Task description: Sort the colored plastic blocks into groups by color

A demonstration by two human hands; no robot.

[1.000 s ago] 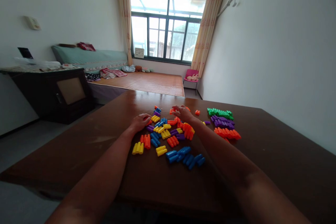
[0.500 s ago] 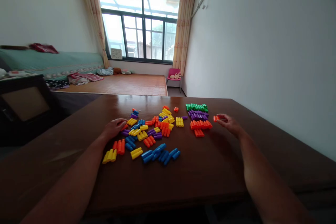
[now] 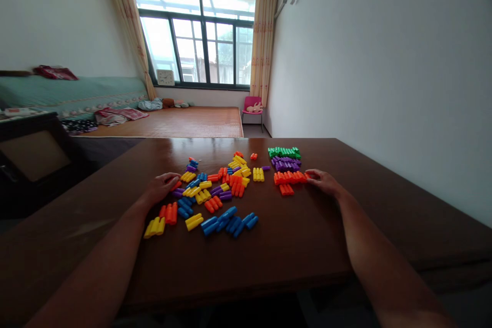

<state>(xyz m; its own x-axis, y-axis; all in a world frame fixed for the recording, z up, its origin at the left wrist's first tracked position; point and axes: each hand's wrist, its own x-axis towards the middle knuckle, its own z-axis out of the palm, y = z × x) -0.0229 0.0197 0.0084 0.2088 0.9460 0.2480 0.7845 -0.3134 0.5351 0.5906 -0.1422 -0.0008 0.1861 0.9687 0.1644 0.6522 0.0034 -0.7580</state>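
Observation:
My right hand (image 3: 324,181) pinches an orange bullet-shaped plastic block (image 3: 307,176) at the right end of a row of orange blocks (image 3: 289,178). A shorter orange group (image 3: 286,190) lies just in front of that row. Behind it are a purple row (image 3: 285,164) and a green row (image 3: 283,152). On the left, my left hand (image 3: 158,189) has its fingers closed on another orange block (image 3: 176,185), partly hidden by the fingers. Beside it spreads a mixed pile with yellow blocks (image 3: 203,196), purple blocks (image 3: 225,196) and orange blocks (image 3: 237,185).
Blue blocks (image 3: 226,221) lie at the pile's near side, with yellow blocks (image 3: 155,227) by my left forearm. Everything sits on a brown table (image 3: 300,246). Beyond it are a bed (image 3: 200,120), a pink chair (image 3: 252,105) and, at left, a dark cabinet (image 3: 31,154).
My right hand has moved left, bringing its orange block from beside the orange row up to the row's end. The left hand stays at the pile; the whole view has shifted slightly.

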